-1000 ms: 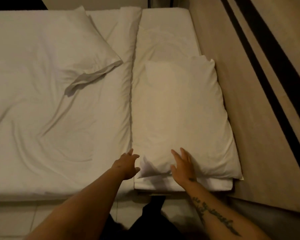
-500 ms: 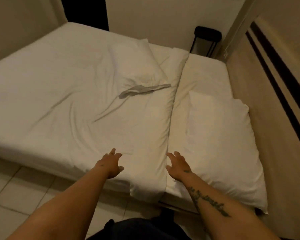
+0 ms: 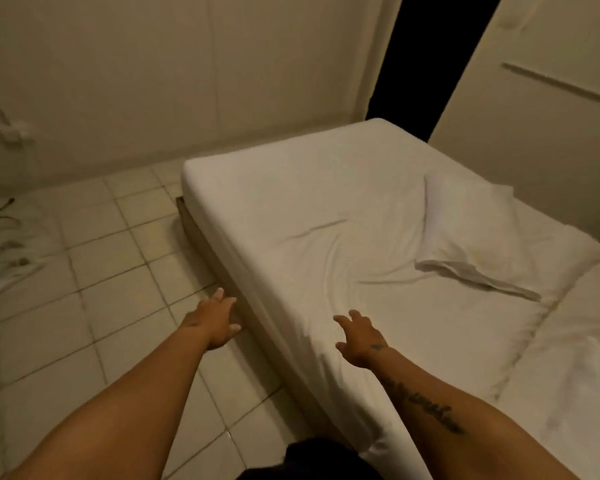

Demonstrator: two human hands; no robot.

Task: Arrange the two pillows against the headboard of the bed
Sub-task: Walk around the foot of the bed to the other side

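A white pillow (image 3: 465, 233) lies crumpled on the far right part of the white bed (image 3: 309, 209), its loose case end trailing toward me. The second pillow and the headboard are out of the frame to the right. My left hand (image 3: 215, 320) hovers over the tiled floor beside the bed's edge, fingers spread, holding nothing. My right hand (image 3: 361, 336) is stretched out above the near edge of the mattress, fingers apart and empty. A second mattress section (image 3: 575, 358) shows at the right edge.
Pale floor tiles (image 3: 94, 289) fill the left side. Cables and small items (image 3: 4, 244) lie on the floor at far left. A dark doorway (image 3: 430, 64) opens behind the bed between beige walls.
My view has swung left, away from the pillow by the headboard, which has left the frame. Both hands came off that pillow and now hang empty over the bed's edge and the floor.
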